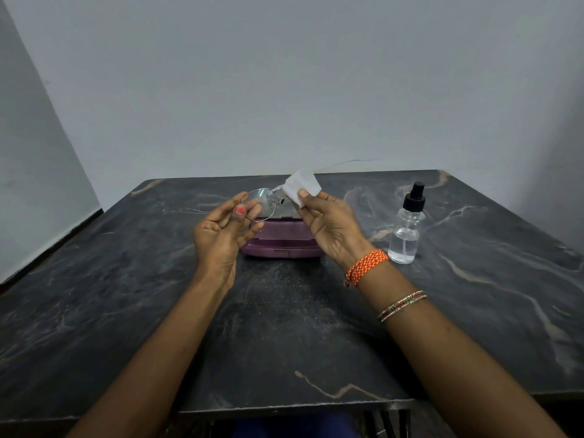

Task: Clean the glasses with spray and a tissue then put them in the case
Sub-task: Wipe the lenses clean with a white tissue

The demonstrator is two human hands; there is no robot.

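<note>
**Midway: glasses held above the case, tissue on one lens**

Here the glasses (264,203) are up in the air over the middle of the table (284,327), just above the case. They have a thin metal frame with clear lenses; both temple arms are unfolded, one running out toward the left edge of the table, the other rising past the far edge toward the wall. The left hand (221,229) pinches the rim of one lens between thumb and fingertips, the thumbnail painted red. The right hand (328,226) holds a folded white tissue (301,184) between thumb and fingers, and the tissue covers the other lens, so that lens cannot be seen.

The case (281,241) is a purple hard box lying flat on the table, toward the far edge and partly hidden behind both hands. Whether its lid is open or closed cannot be told from this angle, and nothing of its inside shows.

The spray bottle (406,229) stands upright to the right of the case, near the right wrist but apart from it. It is clear glass with a black pump top; clear liquid fills roughly its lower part, and a thin dip tube runs down inside.

The right wrist carries an orange thread band (366,267) and thin bangles (401,305) further up the forearm.
</note>
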